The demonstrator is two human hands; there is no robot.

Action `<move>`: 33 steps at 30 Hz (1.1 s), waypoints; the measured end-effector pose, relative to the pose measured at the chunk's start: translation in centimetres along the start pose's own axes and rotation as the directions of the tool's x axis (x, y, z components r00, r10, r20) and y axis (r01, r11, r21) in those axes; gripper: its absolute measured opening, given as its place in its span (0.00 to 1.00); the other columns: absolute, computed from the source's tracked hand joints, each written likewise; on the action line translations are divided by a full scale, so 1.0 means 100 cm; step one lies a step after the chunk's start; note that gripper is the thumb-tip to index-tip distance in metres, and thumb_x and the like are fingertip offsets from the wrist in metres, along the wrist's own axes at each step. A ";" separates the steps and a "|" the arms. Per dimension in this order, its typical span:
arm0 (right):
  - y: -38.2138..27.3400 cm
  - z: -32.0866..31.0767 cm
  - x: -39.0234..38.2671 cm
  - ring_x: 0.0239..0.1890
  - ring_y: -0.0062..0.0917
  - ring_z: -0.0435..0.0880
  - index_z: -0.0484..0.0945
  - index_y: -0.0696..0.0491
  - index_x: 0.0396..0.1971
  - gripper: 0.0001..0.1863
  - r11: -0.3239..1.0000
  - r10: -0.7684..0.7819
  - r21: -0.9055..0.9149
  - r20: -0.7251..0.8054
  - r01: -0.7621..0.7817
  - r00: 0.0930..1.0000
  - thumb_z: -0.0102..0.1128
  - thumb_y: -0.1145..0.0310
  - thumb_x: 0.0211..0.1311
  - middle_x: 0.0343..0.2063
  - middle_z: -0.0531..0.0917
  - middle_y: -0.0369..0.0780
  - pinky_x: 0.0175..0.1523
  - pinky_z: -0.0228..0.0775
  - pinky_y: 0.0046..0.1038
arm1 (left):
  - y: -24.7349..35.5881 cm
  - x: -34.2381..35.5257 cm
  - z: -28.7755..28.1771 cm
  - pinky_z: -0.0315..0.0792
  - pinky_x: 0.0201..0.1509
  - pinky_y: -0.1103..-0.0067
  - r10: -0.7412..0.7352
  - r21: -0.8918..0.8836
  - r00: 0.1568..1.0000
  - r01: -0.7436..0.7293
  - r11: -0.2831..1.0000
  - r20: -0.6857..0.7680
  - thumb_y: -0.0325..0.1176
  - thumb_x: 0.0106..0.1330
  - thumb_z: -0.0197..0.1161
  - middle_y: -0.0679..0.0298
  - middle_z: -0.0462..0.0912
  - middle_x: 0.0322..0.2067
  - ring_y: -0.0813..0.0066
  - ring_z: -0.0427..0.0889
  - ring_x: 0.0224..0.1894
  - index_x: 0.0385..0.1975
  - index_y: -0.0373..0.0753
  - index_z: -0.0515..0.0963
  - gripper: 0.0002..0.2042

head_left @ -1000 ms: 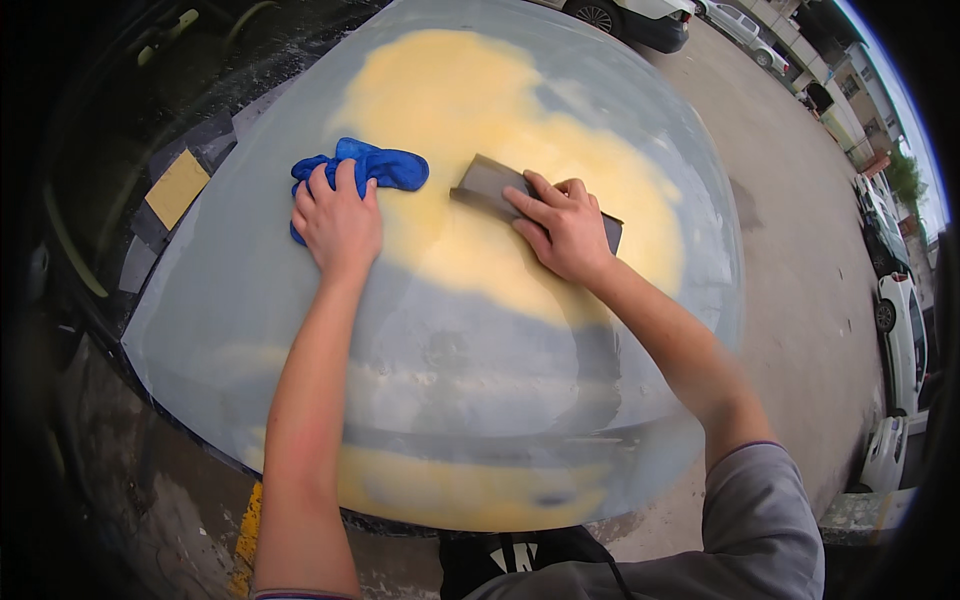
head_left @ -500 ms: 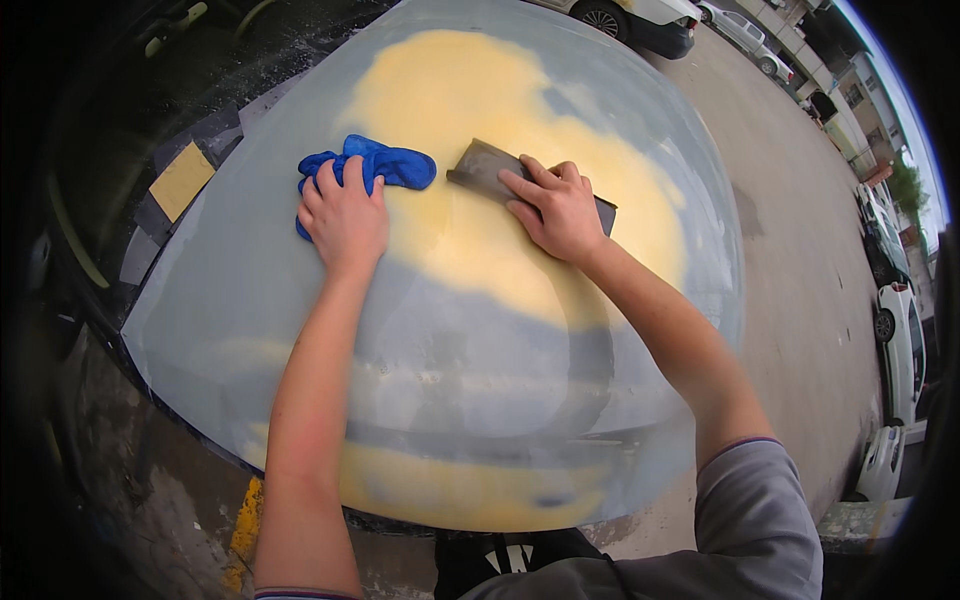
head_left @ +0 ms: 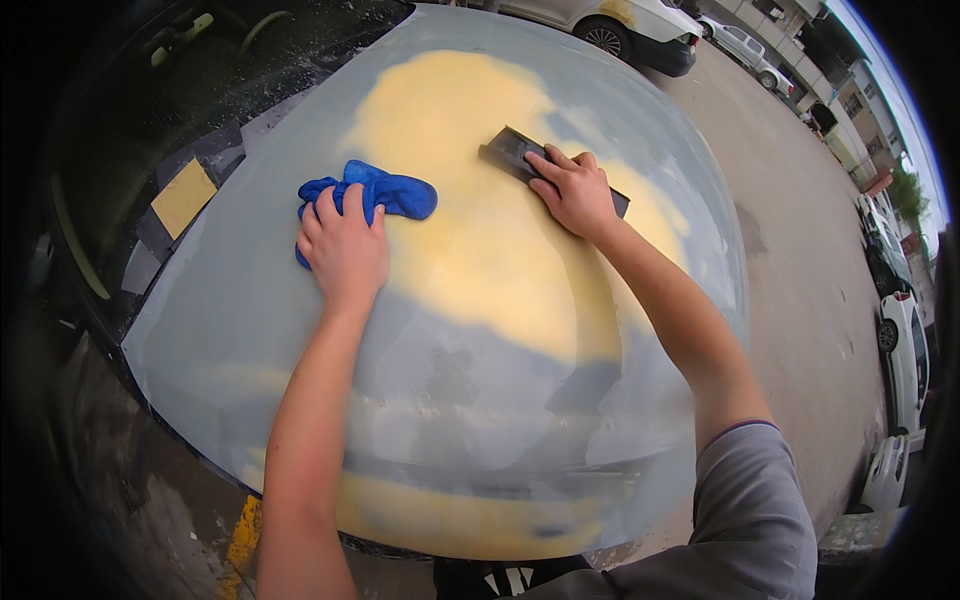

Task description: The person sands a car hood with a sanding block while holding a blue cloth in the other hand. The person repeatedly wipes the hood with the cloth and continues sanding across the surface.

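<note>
Before me spreads a car hood (head_left: 240,330), dull grey with a large yellow filler patch (head_left: 450,110) over its far middle. My left hand (head_left: 345,245) is closed on a crumpled blue cloth (head_left: 395,195), pressed against the grey part at the patch's left edge. My right hand (head_left: 575,190) grips a long dark sanding block (head_left: 510,150), which lies slanted on the yellow surface. The fingers rest over the block's top; its underside is hidden.
A windshield (head_left: 270,60) borders the hood at the left, with yellow sandpaper (head_left: 184,198) and dark grey sheets at its base. A white car (head_left: 660,35) stands beyond the hood. More cars (head_left: 903,350) are parked at the right, across concrete ground (head_left: 800,300).
The sanding block in my right hand has moved to the right along the yellow patch. My left hand stays in place on the cloth; the view has tilted slightly.
</note>
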State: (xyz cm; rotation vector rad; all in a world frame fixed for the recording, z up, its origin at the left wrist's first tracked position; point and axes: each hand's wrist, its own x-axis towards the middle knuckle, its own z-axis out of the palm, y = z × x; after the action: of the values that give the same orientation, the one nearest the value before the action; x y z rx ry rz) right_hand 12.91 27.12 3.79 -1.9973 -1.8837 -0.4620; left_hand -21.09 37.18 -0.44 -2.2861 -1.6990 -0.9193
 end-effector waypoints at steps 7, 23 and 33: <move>-0.090 -0.032 -0.102 0.53 0.45 0.80 0.84 0.37 0.70 0.26 0.998 -0.022 0.062 0.041 0.019 0.999 0.72 0.57 0.73 0.72 0.82 0.40 0.63 0.76 0.46 | -0.026 -0.007 0.002 0.64 0.79 0.49 -0.023 0.050 1.000 0.024 0.998 -0.009 0.50 0.78 0.69 0.56 0.75 0.72 0.43 0.70 0.76 0.70 0.52 0.79 0.24; -0.101 -0.038 -0.133 0.53 0.42 0.80 0.85 0.38 0.69 0.28 0.998 0.062 0.022 -0.033 -0.061 0.998 0.75 0.61 0.68 0.73 0.81 0.43 0.61 0.76 0.46 | -0.021 -0.007 0.003 0.66 0.77 0.49 0.005 0.069 1.000 -0.004 0.998 -0.018 0.49 0.78 0.69 0.55 0.76 0.71 0.44 0.72 0.74 0.70 0.51 0.79 0.24; 0.029 0.006 0.052 0.62 0.50 0.78 0.80 0.34 0.75 0.26 0.918 0.370 -0.175 0.063 -0.355 0.927 0.55 0.50 0.83 0.69 0.83 0.37 0.61 0.76 0.53 | 0.021 0.004 0.000 0.64 0.79 0.50 0.020 -0.031 1.000 -0.020 0.999 -0.011 0.49 0.78 0.69 0.54 0.76 0.71 0.42 0.71 0.75 0.69 0.51 0.79 0.24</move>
State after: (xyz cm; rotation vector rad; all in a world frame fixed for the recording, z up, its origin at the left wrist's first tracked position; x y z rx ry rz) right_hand 16.08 31.88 5.59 -2.4491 -1.5107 -0.4303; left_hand -19.11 36.74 0.27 -2.3096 -1.6659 -0.9589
